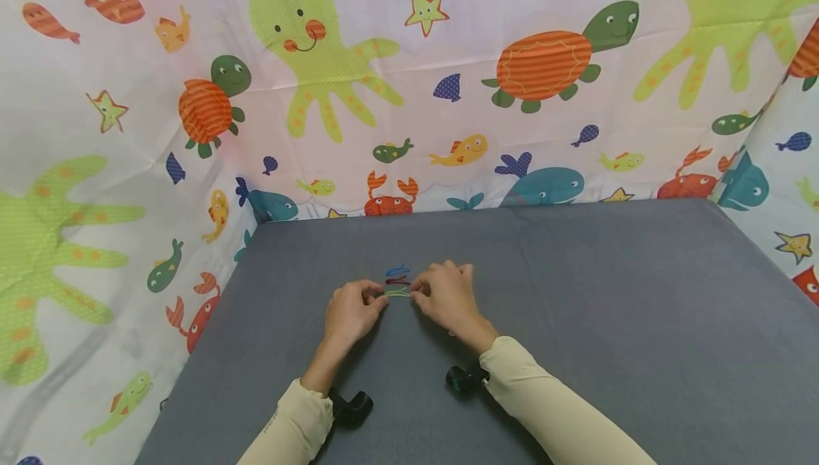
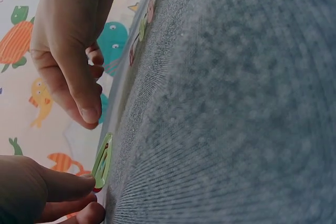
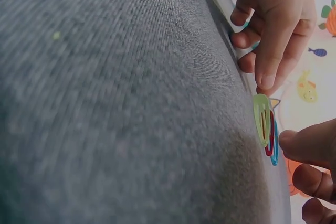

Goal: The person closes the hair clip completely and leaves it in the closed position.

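Note:
Three snap hair clips lie in a column on the grey table between the hands: a blue clip [image 1: 397,270] farthest back, a dark red clip [image 1: 397,281] in the middle and a light green clip [image 1: 398,293] nearest. My left hand [image 1: 353,312] holds the left end of the green clip [image 2: 103,161] between thumb and index finger. At the clips' right ends hovers my right hand [image 1: 448,298], fingers loosely bent. In the right wrist view, a small gap separates the right thumb [image 3: 296,140] from the clips.
Beyond the right hand, the left wrist view shows more small clips, among them a green clip [image 2: 142,29] and a pinkish one [image 2: 151,10]. A patterned sea-animal cloth [image 1: 448,131] hangs behind and left of the grey table [image 1: 614,294]. Both wrists carry black cameras [image 1: 353,408].

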`<state>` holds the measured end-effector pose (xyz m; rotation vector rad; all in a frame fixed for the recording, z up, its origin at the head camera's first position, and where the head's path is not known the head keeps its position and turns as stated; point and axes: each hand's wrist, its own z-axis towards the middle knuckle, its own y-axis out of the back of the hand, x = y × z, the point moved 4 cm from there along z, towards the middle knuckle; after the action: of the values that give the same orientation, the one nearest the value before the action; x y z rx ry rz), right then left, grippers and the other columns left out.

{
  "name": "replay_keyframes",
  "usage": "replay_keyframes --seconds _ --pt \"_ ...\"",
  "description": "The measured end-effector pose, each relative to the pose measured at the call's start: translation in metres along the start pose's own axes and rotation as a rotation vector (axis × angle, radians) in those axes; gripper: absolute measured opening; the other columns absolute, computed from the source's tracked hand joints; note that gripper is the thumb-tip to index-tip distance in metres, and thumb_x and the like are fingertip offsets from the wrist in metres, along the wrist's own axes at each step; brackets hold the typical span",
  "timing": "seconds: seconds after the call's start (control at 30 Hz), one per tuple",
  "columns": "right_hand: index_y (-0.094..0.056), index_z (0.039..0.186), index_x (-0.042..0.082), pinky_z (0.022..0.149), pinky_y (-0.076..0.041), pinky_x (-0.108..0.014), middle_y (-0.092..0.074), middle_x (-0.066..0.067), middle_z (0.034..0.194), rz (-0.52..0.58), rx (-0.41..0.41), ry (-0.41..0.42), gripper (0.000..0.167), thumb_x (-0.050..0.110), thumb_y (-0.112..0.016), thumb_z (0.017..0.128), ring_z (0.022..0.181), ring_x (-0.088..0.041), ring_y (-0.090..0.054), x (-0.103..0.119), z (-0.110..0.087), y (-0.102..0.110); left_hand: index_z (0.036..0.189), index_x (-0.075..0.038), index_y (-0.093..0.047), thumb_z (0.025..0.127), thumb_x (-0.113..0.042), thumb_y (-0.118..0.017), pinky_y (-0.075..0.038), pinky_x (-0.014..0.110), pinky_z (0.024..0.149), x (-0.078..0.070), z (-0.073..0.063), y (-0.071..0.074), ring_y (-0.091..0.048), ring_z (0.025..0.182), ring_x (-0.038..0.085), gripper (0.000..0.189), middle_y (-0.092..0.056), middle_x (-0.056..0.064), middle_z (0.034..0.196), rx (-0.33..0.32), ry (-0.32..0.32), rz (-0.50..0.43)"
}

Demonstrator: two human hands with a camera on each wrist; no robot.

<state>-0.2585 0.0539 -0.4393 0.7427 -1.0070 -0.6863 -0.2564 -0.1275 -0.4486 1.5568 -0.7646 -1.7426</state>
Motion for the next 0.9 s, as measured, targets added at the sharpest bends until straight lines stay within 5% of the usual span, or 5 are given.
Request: replay_keyframes --seconds 0.9 --pt "-0.081 0.079 0.021 0.079 -0.031 -0.047 -0.075 0.001 0.083 -0.096 0.057 -0.079 0.006 0.024 -0.083 0.084 0.079 -0.023 -0.056 0.008 0.008 -0.015 0.097 -0.017 -0.082 0.088 -0.023 -0.079 -0.033 0.029 0.051 0.004 0.001 -0.008 -0.045 0.048 0.011 0.011 -0.059 -0.004 0.058 -0.041 -0.021 0.026"
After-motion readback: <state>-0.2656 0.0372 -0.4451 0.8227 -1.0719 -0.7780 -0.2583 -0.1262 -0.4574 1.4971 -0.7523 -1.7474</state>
